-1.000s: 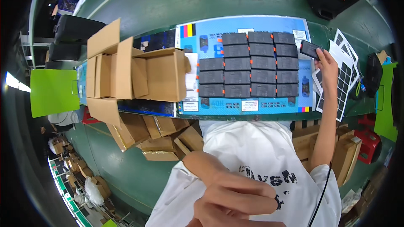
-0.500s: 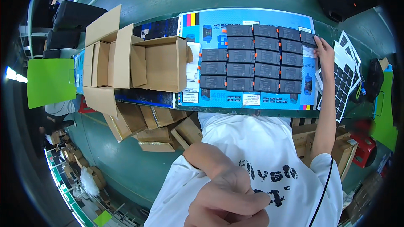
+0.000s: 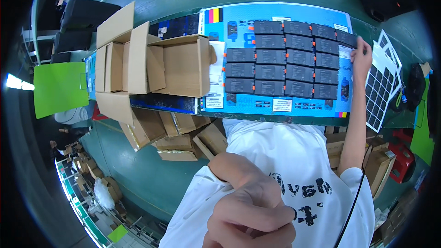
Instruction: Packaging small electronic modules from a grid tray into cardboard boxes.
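A: What is set out?

B: Eighteen black rectangular packs (image 3: 270, 57) lie in five rows, upper right of centre; row two has three, the rows below four.

A: Your hands?

B: Your right hand (image 3: 362, 55) pinches the nineteenth pack (image 3: 347, 39), not yet released, at the top row's right end. Your left hand (image 3: 252, 216) curls, lower centre; contents cannot be told.

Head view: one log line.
right hand: holds black pack, far row's right end | left hand: curled, before shirt | open carton: left of packs
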Demonstrator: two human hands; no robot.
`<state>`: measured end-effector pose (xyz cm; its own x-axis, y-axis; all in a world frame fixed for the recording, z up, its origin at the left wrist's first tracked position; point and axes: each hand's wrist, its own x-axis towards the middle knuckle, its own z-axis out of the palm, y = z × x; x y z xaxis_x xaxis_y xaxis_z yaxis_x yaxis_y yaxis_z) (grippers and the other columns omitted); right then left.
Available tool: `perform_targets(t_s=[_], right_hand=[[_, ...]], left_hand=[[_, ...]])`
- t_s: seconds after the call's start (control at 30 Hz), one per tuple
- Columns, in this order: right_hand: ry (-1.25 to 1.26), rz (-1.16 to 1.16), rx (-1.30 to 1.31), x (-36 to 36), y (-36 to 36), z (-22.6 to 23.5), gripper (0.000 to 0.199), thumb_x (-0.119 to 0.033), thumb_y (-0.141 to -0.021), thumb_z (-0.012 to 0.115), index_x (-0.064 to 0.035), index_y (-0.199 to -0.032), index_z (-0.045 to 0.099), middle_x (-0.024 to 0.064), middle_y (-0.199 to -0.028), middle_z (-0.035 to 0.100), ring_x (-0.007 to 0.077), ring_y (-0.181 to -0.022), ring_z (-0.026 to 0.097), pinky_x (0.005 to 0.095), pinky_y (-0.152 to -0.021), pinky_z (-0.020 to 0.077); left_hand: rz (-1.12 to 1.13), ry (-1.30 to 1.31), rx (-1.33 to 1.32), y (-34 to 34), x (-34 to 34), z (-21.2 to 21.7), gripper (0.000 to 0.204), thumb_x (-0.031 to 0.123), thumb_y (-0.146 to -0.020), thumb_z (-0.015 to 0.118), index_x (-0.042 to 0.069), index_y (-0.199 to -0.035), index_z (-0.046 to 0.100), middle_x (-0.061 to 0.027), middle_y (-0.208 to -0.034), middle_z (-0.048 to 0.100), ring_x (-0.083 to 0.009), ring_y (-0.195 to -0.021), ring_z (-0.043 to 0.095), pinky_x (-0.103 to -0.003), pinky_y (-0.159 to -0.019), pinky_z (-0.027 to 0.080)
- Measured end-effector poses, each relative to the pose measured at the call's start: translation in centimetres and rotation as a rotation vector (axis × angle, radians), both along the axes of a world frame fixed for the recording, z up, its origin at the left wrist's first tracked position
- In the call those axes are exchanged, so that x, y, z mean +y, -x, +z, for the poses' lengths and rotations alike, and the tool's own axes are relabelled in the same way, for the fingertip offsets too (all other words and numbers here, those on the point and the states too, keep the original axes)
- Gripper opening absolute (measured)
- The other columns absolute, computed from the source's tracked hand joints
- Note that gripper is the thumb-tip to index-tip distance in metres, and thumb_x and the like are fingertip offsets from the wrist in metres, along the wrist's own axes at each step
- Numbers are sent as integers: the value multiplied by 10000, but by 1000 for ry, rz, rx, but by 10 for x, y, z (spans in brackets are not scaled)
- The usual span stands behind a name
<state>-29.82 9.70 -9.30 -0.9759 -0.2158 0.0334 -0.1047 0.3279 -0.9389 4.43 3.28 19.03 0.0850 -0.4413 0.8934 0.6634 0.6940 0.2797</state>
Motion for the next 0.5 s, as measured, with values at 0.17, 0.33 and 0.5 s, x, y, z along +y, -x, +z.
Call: perform_targets(t_s=[0.17, 0.33, 0.5], right_hand=[[83, 62, 70, 5, 6, -16, 402, -367, -1111, 542, 13, -1168, 658, 57, -703, 613, 69, -537, 519, 225, -496, 386], [310, -19, 81, 10, 10, -19, 313, -272, -1117, 523, 23, -1118, 628, 78, -781, 605, 111, -553, 604, 235, -450, 429], [305, 61, 263, -9, -36, 31, 272, -221, -1113, 524, 23, -1074, 637, 66, -776, 590, 113, -558, 602, 221, -443, 414]], left_hand=[[-6, 19, -46, -13, -5, -10, 262, 109, -946, 693, 3, -1177, 627, -28, -890, 492, -175, -519, 513, -361, -409, 410], [61, 77, 31, -16, -11, -9, 212, 116, -966, 677, -12, -1117, 602, -31, -882, 500, -174, -489, 520, -335, -357, 404], [242, 42, 39, -22, -8, -12, 221, 147, -975, 683, -3, -1088, 567, -39, -821, 509, -169, -445, 507, -341, -363, 416]])
